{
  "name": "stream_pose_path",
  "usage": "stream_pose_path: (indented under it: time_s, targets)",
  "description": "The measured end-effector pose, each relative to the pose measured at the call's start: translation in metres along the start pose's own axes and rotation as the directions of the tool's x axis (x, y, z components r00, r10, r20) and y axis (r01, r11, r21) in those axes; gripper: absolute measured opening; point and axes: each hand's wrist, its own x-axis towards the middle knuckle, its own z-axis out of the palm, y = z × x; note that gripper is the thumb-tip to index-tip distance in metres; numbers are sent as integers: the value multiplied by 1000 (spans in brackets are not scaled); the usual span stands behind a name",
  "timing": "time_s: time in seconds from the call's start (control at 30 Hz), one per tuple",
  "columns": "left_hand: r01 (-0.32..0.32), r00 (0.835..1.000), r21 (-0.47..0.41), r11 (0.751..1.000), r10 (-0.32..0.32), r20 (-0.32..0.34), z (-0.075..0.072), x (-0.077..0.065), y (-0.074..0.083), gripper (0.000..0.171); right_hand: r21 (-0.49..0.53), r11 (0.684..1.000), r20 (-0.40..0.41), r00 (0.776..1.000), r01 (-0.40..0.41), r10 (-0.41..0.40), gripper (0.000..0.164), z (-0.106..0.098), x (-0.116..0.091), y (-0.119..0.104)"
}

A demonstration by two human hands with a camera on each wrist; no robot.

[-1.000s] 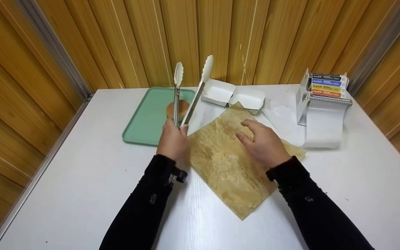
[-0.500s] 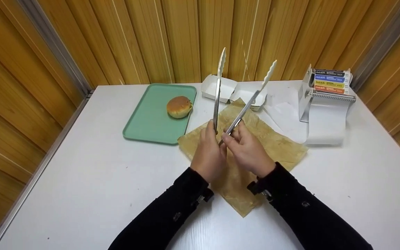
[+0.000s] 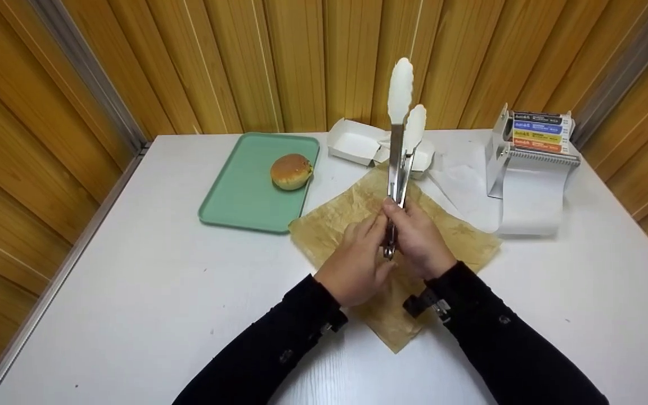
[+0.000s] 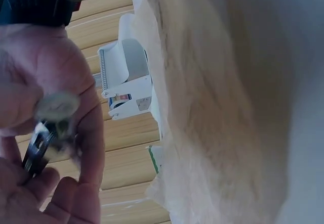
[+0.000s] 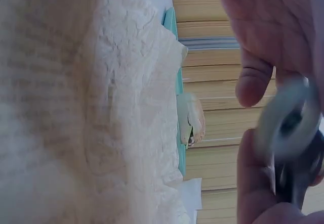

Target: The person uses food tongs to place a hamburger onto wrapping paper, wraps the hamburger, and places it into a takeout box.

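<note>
Both hands are on a pair of metal tongs (image 3: 396, 152) with white scalloped tips, held upright above a brown sheet of paper (image 3: 335, 225). My left hand (image 3: 355, 264) has its fingers against the left side of the tongs near the hinged end. Its thumb stands a little apart below that end. From the other side, my right hand (image 3: 422, 242) grips the handle, its thumb on the front. The tongs' arms are nearly together. Their ring end (image 4: 58, 106) appears blurred in the left wrist view. The lower handle is partly hidden by fingers.
Left of the paper lies a green tray (image 3: 234, 197) bearing a burger (image 3: 291, 172). An open white box (image 3: 352, 143) stands behind the paper. At right is a metal dispenser (image 3: 495, 163) with colored label rolls (image 3: 538, 132), near a white sheet (image 3: 464, 183).
My left hand has carried the tongs rightward from the tray side, and my right hand has taken hold of them. The spread arms have come nearly together.
</note>
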Motion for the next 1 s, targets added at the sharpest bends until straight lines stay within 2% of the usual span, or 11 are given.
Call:
stream_pose_path:
  time_s: [0.07, 0.13, 0.2, 0.27, 0.33, 0.37, 0.43, 0.53, 0.67, 0.8, 1.0]
  targets:
    - [3, 999, 4, 1000, -3, 41, -4, 1, -4, 84, -5, 1000, -19, 1000, 16, -16, 24, -1, 1, -2]
    - [41, 997, 20, 999, -42, 70, -8, 1, -9, 81, -43, 998, -32, 999, 42, -43, 24, -3, 3, -4]
    - [125, 985, 74, 989, -132, 107, -11, 1, -16, 82, -124, 990, -53, 995, 73, -80, 27, -7, 4, -6]
    - [212, 962, 170, 962, -237, 138, -13, 2, -25, 86, -264, 959, -57, 991, 105, -124, 31, -12, 5, -6]
    - [276, 929, 271, 922, -328, 172, -13, 1, -33, 93, -429, 893, -43, 985, 135, -169, 34, -16, 6, -7]
    - [294, 915, 310, 904, -360, 183, -14, 1, -36, 95, -519, 842, -27, 982, 145, -186, 34, -18, 7, -8]
    - [308, 900, 356, 882, -392, 191, -14, 0, -41, 97, -681, 715, 19, 980, 158, -199, 31, -18, 10, -10]
    - [316, 894, 369, 874, -405, 193, -15, -2, -45, 97, -830, 531, 89, 981, 169, -173, 29, -13, 19, -16]
    - [305, 896, 382, 872, -399, 195, -15, -3, -44, 93, -910, 367, 156, 979, 195, -132, 32, 2, 34, -22]
    - [305, 892, 386, 871, -403, 204, -15, -2, -44, 91, -942, 274, 176, 980, 194, -88, 36, 20, 48, -25]
    - [313, 890, 367, 876, -405, 209, -17, -3, -44, 88, -961, 250, 129, 992, 121, 14, 40, 39, 68, -19]
